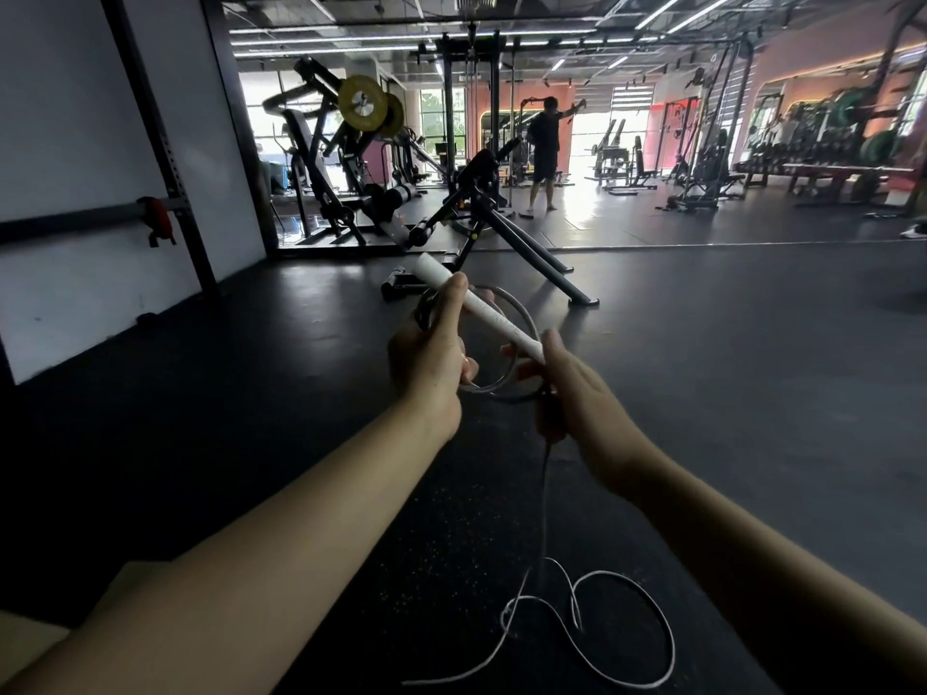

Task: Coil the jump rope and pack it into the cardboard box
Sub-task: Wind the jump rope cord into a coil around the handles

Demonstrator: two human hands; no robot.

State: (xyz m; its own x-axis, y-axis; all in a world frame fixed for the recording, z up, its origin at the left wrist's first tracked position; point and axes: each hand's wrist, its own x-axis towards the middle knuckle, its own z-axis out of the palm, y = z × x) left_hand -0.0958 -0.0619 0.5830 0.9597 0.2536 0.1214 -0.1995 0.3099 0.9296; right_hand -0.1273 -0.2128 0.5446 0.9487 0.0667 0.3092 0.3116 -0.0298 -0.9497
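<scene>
I hold a jump rope in front of me above the dark gym floor. Its white handle [481,309] points up and to the left. My left hand [430,353] grips the handle's middle together with a few coiled loops of thin grey rope [506,373]. My right hand [577,393] pinches the handle's lower end and the rope running down from it. The loose rope tail [602,624] hangs from my right hand and lies in curls on the floor at the bottom. A tan cardboard box corner [30,639] shows at the bottom left, mostly behind my left forearm.
A black adjustable bench [501,228] stands on the floor just beyond my hands. Weight machines [351,158] line the left, beside a white wall with a rack bar [90,218]. A person [544,148] exercises far back. Benches and racks [827,173] fill the right.
</scene>
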